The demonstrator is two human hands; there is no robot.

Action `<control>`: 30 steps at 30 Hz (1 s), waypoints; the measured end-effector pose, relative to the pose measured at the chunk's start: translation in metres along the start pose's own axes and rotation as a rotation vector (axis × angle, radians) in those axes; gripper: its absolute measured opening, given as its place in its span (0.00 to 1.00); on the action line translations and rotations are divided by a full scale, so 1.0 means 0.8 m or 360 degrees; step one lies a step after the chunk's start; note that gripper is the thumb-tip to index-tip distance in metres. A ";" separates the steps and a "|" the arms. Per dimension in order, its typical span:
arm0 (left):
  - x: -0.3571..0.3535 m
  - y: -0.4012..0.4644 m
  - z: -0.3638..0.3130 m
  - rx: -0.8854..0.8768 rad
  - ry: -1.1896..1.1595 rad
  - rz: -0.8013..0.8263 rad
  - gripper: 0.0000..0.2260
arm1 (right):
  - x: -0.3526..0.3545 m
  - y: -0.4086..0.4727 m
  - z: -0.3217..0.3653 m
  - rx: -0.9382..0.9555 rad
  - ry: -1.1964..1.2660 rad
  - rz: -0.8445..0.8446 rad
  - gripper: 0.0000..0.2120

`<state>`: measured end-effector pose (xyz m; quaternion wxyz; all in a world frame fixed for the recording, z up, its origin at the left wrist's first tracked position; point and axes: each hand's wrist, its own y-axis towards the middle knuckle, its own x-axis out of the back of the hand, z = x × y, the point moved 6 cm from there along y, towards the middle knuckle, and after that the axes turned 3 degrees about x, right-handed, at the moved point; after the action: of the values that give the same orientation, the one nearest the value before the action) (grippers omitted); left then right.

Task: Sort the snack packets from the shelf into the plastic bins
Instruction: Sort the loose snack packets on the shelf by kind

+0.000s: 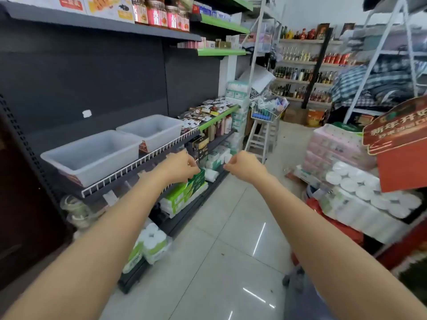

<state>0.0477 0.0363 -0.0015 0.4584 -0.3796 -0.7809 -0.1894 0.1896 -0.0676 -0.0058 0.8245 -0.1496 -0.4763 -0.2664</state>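
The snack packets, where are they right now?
In the head view, the snack packets lie heaped on the shelf at the left, just beyond the farther of the two plastic bins, above a green shelf edge.

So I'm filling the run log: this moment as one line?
stage: before first pick | left hand: empty | right hand: empty | snack packets: on shelf | plastic bins: look empty
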 end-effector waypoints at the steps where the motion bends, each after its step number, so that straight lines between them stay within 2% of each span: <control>1: -0.007 0.012 0.000 0.0000 0.0032 0.0025 0.10 | -0.005 0.008 -0.005 -0.0012 0.0021 0.0024 0.17; 7: -0.039 0.131 -0.001 0.0004 0.0038 0.0016 0.09 | -0.023 0.117 -0.063 -0.0028 -0.0012 0.0090 0.16; 14: -0.053 0.290 -0.033 0.0001 0.0108 -0.0128 0.08 | 0.008 0.266 -0.130 -0.0032 0.0024 0.0154 0.17; 19: -0.057 0.400 -0.042 0.0007 0.0067 -0.0134 0.10 | 0.029 0.362 -0.175 -0.0089 0.0066 0.0148 0.15; 25: -0.056 0.547 -0.045 0.0013 0.0185 -0.0203 0.10 | 0.030 0.490 -0.212 -0.0103 0.0082 0.0153 0.17; 30: -0.038 0.697 -0.040 -0.0058 0.0113 -0.0173 0.10 | 0.043 0.631 -0.224 -0.0112 0.0053 0.0122 0.19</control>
<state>0.5023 0.3600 -0.0404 0.4679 -0.3378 -0.7801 -0.2416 0.6240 0.2433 -0.0627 0.8361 -0.1921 -0.4469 -0.2535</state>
